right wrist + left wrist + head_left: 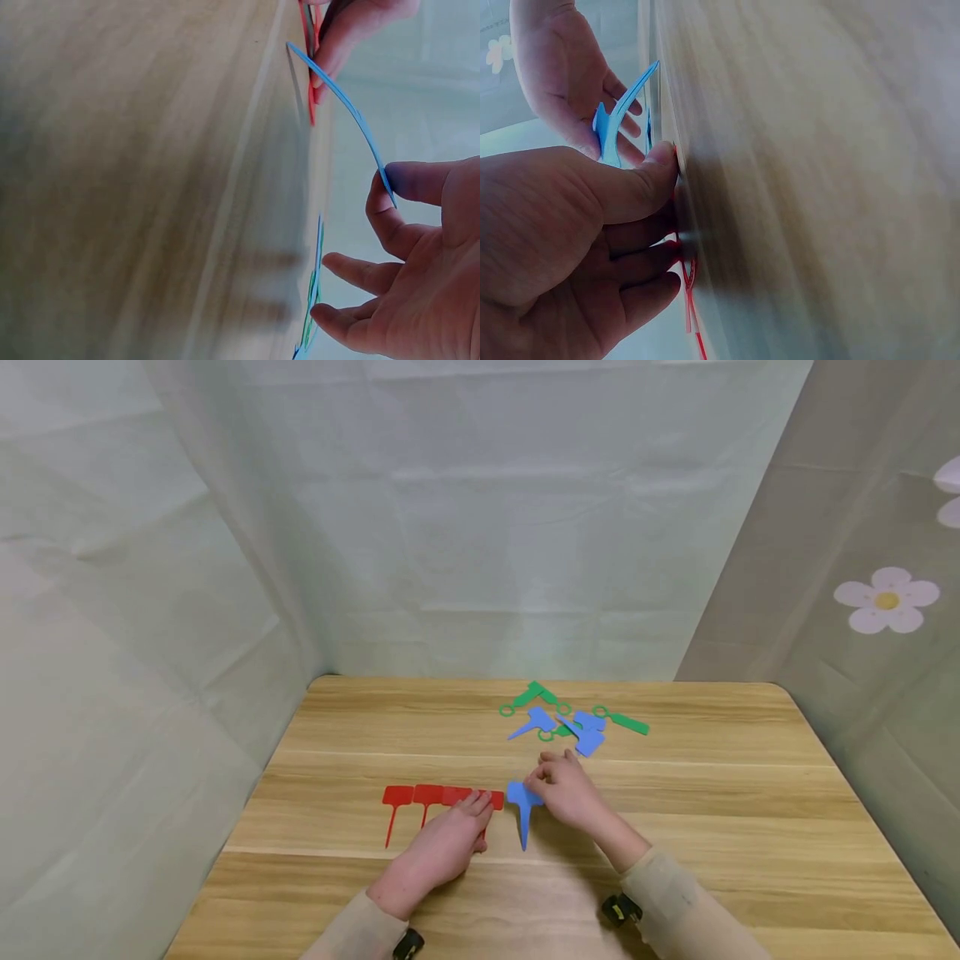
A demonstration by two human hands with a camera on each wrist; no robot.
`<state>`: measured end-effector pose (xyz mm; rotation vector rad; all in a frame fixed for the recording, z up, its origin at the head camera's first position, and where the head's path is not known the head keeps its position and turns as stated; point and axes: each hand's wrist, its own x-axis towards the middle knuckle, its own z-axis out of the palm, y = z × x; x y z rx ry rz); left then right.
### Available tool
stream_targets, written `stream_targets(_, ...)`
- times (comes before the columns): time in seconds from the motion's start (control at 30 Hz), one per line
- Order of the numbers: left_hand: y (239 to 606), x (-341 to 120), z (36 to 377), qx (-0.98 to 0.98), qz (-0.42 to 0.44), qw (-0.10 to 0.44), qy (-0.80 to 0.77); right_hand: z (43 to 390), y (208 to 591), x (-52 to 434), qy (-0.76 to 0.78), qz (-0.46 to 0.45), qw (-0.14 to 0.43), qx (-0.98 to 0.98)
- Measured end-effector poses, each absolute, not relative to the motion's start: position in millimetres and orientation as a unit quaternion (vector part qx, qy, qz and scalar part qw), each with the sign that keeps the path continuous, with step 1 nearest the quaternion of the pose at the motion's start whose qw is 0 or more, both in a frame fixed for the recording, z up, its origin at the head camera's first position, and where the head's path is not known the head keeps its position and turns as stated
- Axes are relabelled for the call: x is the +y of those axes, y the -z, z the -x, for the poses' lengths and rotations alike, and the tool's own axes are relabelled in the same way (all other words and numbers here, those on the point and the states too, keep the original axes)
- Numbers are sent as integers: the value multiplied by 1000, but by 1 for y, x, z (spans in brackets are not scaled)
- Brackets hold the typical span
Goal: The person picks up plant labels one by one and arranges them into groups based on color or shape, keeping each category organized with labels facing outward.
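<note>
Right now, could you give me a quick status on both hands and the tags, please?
Left hand presses the red tags flat. Right hand pinches the blue tag, point on the table. Loose blue-green pile behind, apart.

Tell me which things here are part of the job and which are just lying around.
In hand: blue T-shaped tag pinched by the right hand; row of red tags under the left hand.
Lying about: pile of blue and green tags, wooden table, flowered curtain.

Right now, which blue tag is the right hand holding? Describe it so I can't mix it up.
On the wooden table, find the row of red plastic T-shaped tags near the front. At its right end is the blue plastic T-shaped tag, pinched by the right hand, apart from the blue-green pile behind.
</note>
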<state>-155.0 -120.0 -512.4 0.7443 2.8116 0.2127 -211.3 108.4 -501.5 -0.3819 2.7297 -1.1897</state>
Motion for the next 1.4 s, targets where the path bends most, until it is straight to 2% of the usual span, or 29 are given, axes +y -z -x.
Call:
stream_targets(0.3,510,-120,154,959,-247,116,-82,212,506,102,303,146,25,941)
stream_targets(0.53,509,-120,152,956,-257,112,-84,210,508,99,274,131,41,952)
stream_targets(0.8,508,-121,152,956,-258,110,-83,212,509,98,248,125,24,960)
stream_targets(1.4,510,-121,154,956,-260,112,-73,210,513,94,198,118,36,972)
